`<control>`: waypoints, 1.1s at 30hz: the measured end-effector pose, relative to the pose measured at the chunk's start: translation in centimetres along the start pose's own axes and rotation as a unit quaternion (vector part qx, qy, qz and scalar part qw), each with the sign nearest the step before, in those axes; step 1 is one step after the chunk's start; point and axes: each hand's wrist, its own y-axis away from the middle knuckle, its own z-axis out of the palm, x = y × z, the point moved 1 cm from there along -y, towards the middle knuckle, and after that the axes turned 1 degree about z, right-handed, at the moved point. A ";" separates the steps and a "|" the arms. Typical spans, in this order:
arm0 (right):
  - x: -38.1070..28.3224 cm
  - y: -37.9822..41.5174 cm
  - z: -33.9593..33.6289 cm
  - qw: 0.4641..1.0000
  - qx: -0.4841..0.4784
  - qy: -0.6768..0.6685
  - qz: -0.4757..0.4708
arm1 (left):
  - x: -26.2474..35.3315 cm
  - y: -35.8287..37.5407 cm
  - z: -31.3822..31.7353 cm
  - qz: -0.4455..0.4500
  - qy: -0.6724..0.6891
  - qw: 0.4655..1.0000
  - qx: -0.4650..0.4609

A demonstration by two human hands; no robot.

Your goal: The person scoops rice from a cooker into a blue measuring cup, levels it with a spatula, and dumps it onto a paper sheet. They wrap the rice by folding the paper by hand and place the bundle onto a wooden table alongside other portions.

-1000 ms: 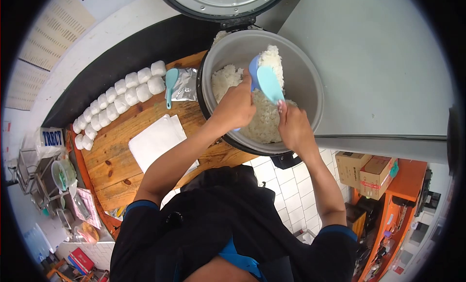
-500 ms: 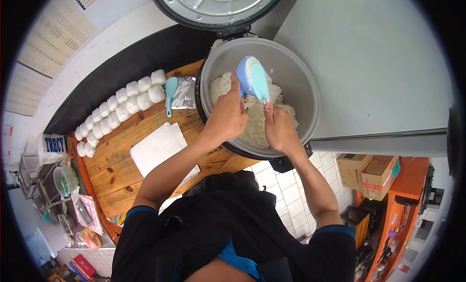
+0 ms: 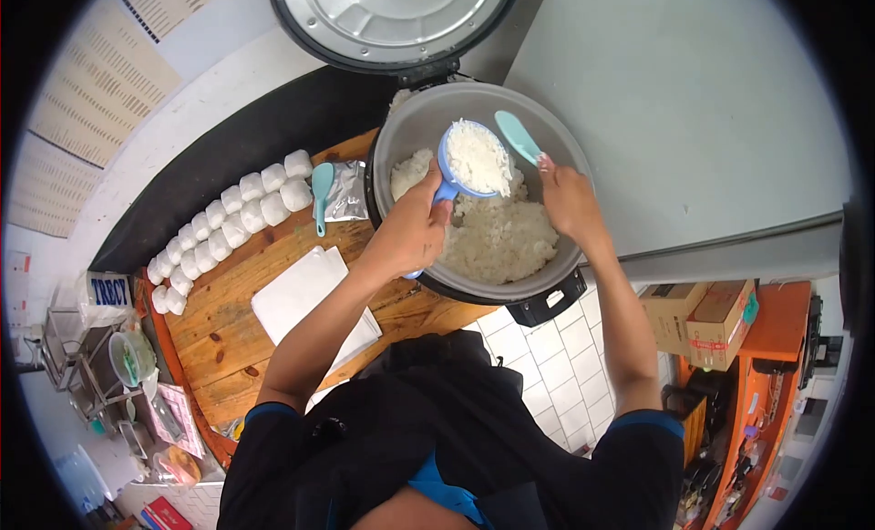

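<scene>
My left hand (image 3: 408,231) grips the handle of a blue scoop (image 3: 445,191), whose round bowl is heaped with white rice (image 3: 478,156). It hangs over a large grey rice cooker pot (image 3: 572,156) that holds more cooked rice (image 3: 501,243). In my right hand (image 3: 572,200) is a light-teal rice paddle (image 3: 517,135), held by its handle above the right side of the pot, apart from the scoop. A few rice grains cling near my right thumb. The cooker's metal lid (image 3: 392,15) stands open behind the pot.
On the wooden table (image 3: 214,343) lie a stack of white paper sheets (image 3: 305,293), a second teal paddle (image 3: 322,188) on a silver foil packet (image 3: 348,193), and two rows of white wrapped bundles (image 3: 234,229). A grey panel (image 3: 693,120) rises right of the cooker; cardboard boxes (image 3: 697,320) sit lower right.
The paddle has moved off the scoop to the right with my right hand. The scoop has turned so its rice-filled bowl faces up towards me. My view has shifted slightly.
</scene>
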 end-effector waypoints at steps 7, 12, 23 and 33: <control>0.1 0.9 3.9 0.999 0.035 -0.017 -0.033 | 1.9 2.9 -0.8 -0.153 0.195 0.969 0.001; -1.0 2.9 3.6 0.970 0.134 0.139 -0.149 | 0.4 8.8 -4.1 -0.119 0.340 0.933 0.011; -17.9 16.6 26.6 0.506 -0.353 -0.747 0.246 | -15.5 30.0 -3.4 -0.101 0.453 0.882 0.085; -20.4 19.1 45.1 0.938 -0.023 -0.099 -0.332 | -32.0 37.3 -6.4 -0.288 -0.302 0.897 0.148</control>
